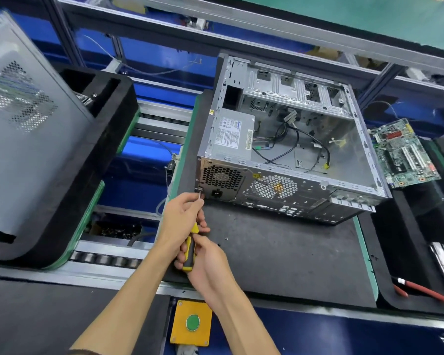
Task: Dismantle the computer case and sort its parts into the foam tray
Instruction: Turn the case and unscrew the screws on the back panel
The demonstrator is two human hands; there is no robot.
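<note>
Conveyor bench, dark mat [280, 254] under the work. Far left, grey side panel [28, 139] stood in the foam tray [108, 139]; its base was hidden. My left hand [182, 216] pinched the screwdriver [190, 248] shaft near the tip, my right hand [205, 260] curled round the yellow-black handle. Tip met the computer case [287, 139] at its rear left corner; the screw itself was too small to see. Case judged stiff, heavy, sharp-edged: best lifted by the frame rails. Motherboard [405, 155] far right, partly cut off.

The case [287, 147] is lying on a mat [280, 252], with a tray [108, 139] sitting to its left, a motherboard [405, 152] to its right, and a button box [191, 322] before it.
</note>
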